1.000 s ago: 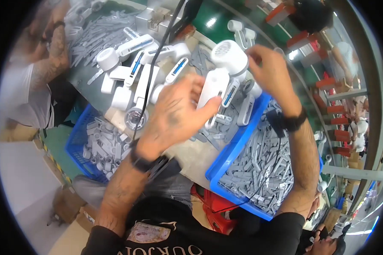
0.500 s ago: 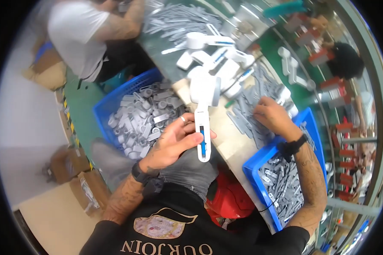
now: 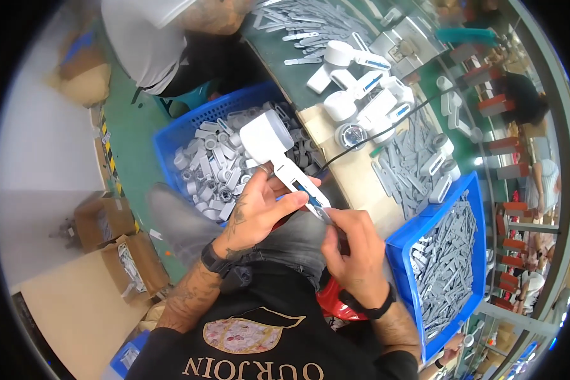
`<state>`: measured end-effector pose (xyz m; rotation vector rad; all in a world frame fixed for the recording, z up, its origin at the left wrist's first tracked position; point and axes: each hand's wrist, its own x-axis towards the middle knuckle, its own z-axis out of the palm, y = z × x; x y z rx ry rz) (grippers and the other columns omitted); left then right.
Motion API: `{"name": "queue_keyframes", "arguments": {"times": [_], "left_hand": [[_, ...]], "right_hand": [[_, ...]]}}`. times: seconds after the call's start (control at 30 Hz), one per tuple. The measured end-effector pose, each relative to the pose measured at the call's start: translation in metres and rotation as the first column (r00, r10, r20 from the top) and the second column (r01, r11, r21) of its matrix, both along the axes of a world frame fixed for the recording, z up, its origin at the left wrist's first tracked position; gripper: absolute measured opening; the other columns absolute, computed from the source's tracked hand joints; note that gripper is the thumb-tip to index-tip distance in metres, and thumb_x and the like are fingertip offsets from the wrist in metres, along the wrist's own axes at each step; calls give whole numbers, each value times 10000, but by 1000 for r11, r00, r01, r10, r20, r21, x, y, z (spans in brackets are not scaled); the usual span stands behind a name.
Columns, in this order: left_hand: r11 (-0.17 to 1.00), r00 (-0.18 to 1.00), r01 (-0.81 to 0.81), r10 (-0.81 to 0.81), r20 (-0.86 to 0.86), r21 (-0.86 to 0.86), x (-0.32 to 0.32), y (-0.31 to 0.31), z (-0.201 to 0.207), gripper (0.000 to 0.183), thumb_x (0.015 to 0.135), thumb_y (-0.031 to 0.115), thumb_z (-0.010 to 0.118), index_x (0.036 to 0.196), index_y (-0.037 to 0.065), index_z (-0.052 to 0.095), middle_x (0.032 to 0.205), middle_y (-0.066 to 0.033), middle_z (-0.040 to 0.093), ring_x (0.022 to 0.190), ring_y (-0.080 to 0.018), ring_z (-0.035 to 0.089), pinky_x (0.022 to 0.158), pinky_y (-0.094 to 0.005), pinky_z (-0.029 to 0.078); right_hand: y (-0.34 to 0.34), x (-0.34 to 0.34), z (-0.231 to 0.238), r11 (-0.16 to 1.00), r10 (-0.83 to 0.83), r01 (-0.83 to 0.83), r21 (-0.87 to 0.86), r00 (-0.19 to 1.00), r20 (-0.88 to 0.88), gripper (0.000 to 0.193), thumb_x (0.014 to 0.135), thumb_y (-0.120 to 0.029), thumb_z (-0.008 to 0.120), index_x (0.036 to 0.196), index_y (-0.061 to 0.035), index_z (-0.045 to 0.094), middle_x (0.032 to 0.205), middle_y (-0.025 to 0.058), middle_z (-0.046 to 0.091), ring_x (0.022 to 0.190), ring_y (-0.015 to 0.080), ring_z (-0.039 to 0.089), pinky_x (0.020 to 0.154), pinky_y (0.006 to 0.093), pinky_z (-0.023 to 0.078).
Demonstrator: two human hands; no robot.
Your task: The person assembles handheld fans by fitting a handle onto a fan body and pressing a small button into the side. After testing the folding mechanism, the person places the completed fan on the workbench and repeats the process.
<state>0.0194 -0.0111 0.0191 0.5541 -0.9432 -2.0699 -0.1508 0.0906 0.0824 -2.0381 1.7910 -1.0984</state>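
In front of my lap, my left hand (image 3: 250,218) is closed round the handle of a white plastic device (image 3: 266,138) with a round, cup-like head. A slot with a blue strip runs along its handle. The head points away from me over the blue crate. My right hand (image 3: 359,256) pinches a thin grey strip (image 3: 323,216) against the near end of the handle; most of the strip is hidden by the fingers. To the right, similar loose grey strips (image 3: 406,161) lie on the bench, beside several white devices (image 3: 377,107) of the same sort.
Left of the bench, a blue crate (image 3: 168,158) holds many white parts. A blue bin (image 3: 400,259) of grey strips stands at the right. A black cable (image 3: 386,130) crosses the bench. Cardboard boxes (image 3: 142,256) sit at left; another person (image 3: 149,50) is at far left.
My right hand has come from the strip pile on the bench to the device's handle, bringing a grey strip. The device has tilted, its head swinging leftward.
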Motion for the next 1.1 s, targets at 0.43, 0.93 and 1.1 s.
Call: {"name": "queue_keyframes", "arguments": {"times": [0.43, 0.93, 1.1], "left_hand": [[992, 983, -125, 127, 133, -23, 3, -5, -13, 466, 986, -8, 653, 1376, -37, 400, 1293, -216, 668, 1158, -241, 672, 985, -379, 579], [991, 982, -124, 129, 139, -49, -19, 1, -33, 461, 976, -21, 669, 1365, -9, 422, 1311, -193, 665, 1200, -252, 658, 1054, -395, 529], [985, 982, -171, 170, 81, -1, -8, -8, -3, 399, 967, -13, 688, 1299, -20, 467, 1259, -171, 684, 1134, -215, 670, 1009, -370, 553]], "right_hand": [[-13, 7, -14, 998, 54, -57, -5, 965, -257, 594, 723, 64, 747, 1293, -100, 728, 910, 75, 646, 725, 259, 632, 639, 376, 528], [0, 9, -35, 987, -110, 108, 120, 994, 9, 494, 830, 64, 692, 1308, -59, 679, 892, 128, 651, 702, 276, 638, 630, 373, 528], [0, 19, -18, 993, -106, 105, 44, 994, 11, 570, 823, 82, 695, 1381, -8, 619, 887, 134, 654, 701, 275, 629, 622, 367, 512]]}}
